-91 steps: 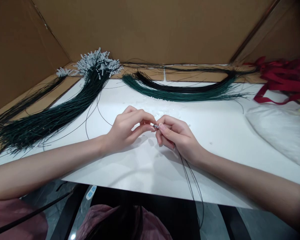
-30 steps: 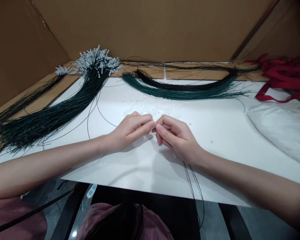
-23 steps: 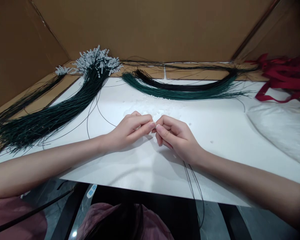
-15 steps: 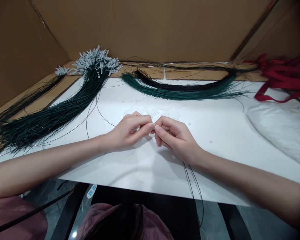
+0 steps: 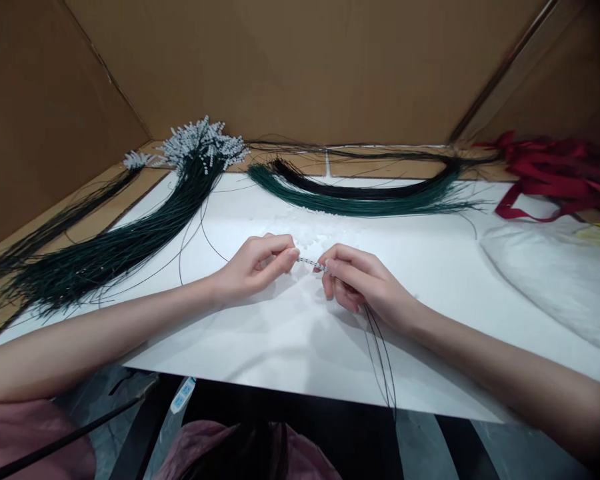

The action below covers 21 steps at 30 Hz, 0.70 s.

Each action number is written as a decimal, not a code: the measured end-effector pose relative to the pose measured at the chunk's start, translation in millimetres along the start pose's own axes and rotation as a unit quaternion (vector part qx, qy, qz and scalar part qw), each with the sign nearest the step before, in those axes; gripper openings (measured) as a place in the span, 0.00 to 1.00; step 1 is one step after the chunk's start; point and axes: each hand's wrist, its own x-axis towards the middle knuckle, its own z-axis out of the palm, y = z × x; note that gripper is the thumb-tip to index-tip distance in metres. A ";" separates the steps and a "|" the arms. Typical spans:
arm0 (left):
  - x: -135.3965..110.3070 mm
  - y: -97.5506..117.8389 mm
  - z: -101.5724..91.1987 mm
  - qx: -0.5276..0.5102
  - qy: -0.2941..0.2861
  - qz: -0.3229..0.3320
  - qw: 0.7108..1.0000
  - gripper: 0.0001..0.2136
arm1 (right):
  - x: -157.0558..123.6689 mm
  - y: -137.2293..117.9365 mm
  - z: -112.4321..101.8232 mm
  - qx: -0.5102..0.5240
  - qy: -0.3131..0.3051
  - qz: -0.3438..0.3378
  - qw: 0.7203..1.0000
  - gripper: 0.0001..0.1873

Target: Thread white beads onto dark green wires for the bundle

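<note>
Both hands rest on a white sheet point(image 5: 290, 340) in the middle of the view. My left hand point(image 5: 257, 263) pinches one end of a short run of small clear beads point(image 5: 311, 263) threaded on thin dark wire. My right hand point(image 5: 363, 283) pinches the other end, fingers curled. Thin dark wires point(image 5: 380, 353) trail from under the right hand toward the sheet's near edge. Loose clear beads point(image 5: 310, 230) lie scattered on the sheet just beyond the fingers.
A thick bundle of dark green wires point(image 5: 110, 247) with white beaded tips point(image 5: 203, 140) fans out at the left. Another curved bundle of green and black wires point(image 5: 365, 193) lies at the back. Red ribbon point(image 5: 555, 177) is piled at the right, near a clear plastic bag point(image 5: 550, 273). Cardboard walls point(image 5: 300, 60) enclose the space.
My hands have drawn slightly apart, so a short beaded stretch of wire now shows between the fingertips. The camera has tilted, shifting the scene down a little.
</note>
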 end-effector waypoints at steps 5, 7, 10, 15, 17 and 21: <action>0.8 -3.4 -8.4 -0.062 0.010 -0.026 0.998 0.18 | -3.0 -3.7 -8.7 0.009 -0.028 0.048 0.998 0.13; 1.7 -5.4 -12.0 -0.094 0.010 -0.037 0.995 0.19 | -3.2 -3.9 -7.7 0.013 -0.030 0.053 0.998 0.14; 1.2 -7.6 -19.0 -0.120 0.044 -0.040 0.991 0.19 | -2.9 -4.8 -4.5 0.015 -0.029 0.044 0.998 0.15; -11.2 -5.9 -30.6 -0.103 0.061 -0.061 0.991 0.18 | -1.9 -7.6 1.2 -0.028 0.010 -0.006 1.000 0.17; -19.9 -3.7 -34.0 -0.099 0.042 -0.090 0.990 0.18 | -0.5 -8.2 5.1 -0.047 0.024 -0.019 0.998 0.18; -37.7 4.3 -39.0 -0.100 0.002 -0.150 0.984 0.17 | 4.0 -12.5 19.8 -0.051 0.031 -0.055 0.997 0.18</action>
